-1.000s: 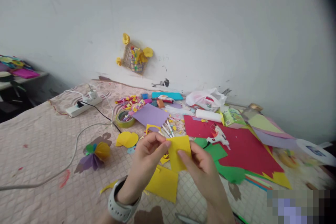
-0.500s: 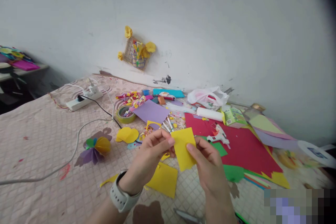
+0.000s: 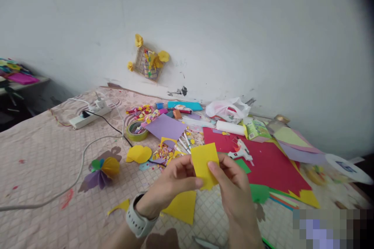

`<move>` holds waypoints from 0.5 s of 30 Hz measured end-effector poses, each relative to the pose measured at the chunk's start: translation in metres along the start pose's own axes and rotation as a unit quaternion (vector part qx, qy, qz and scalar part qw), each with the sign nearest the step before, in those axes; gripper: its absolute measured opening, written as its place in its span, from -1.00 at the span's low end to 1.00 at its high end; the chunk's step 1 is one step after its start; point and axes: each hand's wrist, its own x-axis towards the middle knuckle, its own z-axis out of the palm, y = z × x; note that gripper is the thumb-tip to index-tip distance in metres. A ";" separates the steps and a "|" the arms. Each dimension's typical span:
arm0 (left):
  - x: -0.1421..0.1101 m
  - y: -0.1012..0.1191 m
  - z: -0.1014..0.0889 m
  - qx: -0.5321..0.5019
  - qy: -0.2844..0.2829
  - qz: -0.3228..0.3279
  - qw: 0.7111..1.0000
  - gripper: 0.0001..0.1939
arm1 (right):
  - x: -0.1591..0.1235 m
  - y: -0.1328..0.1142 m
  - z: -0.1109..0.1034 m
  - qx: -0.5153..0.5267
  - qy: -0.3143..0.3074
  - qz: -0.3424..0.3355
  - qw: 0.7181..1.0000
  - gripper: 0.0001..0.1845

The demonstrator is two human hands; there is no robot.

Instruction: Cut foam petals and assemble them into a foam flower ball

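Note:
A small yellow paper rectangle [image 3: 202, 163], seemingly folded, is held up over the table between my two hands. My right hand [image 3: 233, 179] pinches its right side, thumb on the front face. At its lower left edge, my left hand [image 3: 178, 181] grips with the thumb in front and the fingers behind; a pale watch is on that wrist. Below my hands lies a larger yellow paper piece [image 3: 183, 208], partly covered by the left hand. Near the bottom edge, scissors [image 3: 204, 242] show only in part. A curved yellow scrap [image 3: 119, 206] lies left of the watch.
A paper flower ornament [image 3: 102, 171] and a power strip [image 3: 89, 116] with cables lie at left. Tape [image 3: 136, 130], purple paper [image 3: 166, 126] and yellow cut-outs [image 3: 139, 154] are behind. A glue gun [image 3: 242, 152] rests on red paper [image 3: 271, 167] at right.
My left thumb has slid down from the paper's upper left edge to its lower left edge. The right hand keeps its pinch. The view has shifted slightly.

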 end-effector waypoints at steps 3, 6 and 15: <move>-0.003 0.008 -0.001 0.047 0.014 0.034 0.998 -0.72 | -0.003 -0.001 -0.006 -0.086 0.001 0.003 0.996 -0.77; -0.004 0.008 -0.002 0.115 0.069 0.020 0.991 -0.77 | -0.004 -0.004 -0.008 -0.145 -0.037 0.001 0.989 -0.76; -0.005 0.006 0.011 0.118 0.163 0.091 0.975 -0.78 | -0.004 -0.006 -0.004 -0.118 -0.063 -0.011 0.991 -0.82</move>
